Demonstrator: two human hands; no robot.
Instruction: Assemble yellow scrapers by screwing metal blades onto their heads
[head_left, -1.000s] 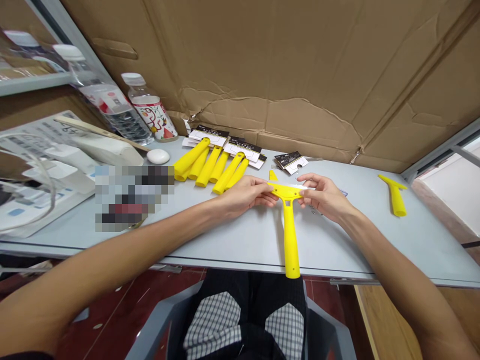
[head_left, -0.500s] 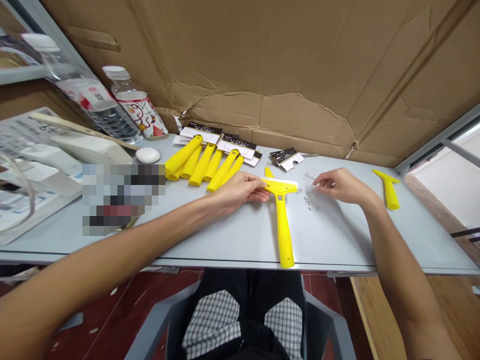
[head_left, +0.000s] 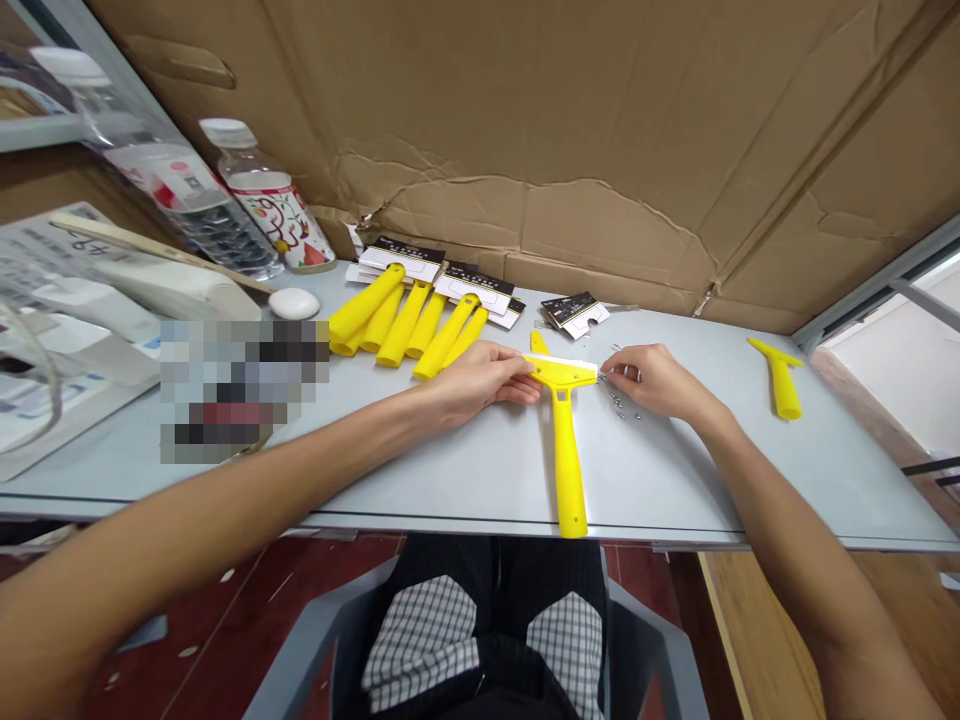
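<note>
A yellow scraper (head_left: pixel 568 450) lies on the table with its handle toward me and a white strip along its head. My left hand (head_left: pixel 491 378) pinches the left end of that head. Close to the head's right end, my right hand (head_left: pixel 649 378) has its fingers bent together above several small screws (head_left: pixel 616 402); what they hold, if anything, is too small to make out. Another yellow piece (head_left: pixel 539 343) shows just behind the scraper head.
Several yellow handles (head_left: pixel 405 325) lie beside printed cards (head_left: pixel 474 288) at the back. More cards (head_left: pixel 574 315) are right of them. A yellow scraper piece (head_left: pixel 782 385) lies far right. Bottles (head_left: pixel 279 215) and a white oval object (head_left: pixel 294 304) stand left. Cardboard (head_left: pixel 600 130) lines the back.
My right hand has moved left, from beyond the screws to beside the scraper head's right end. My left hand still pinches the head.
</note>
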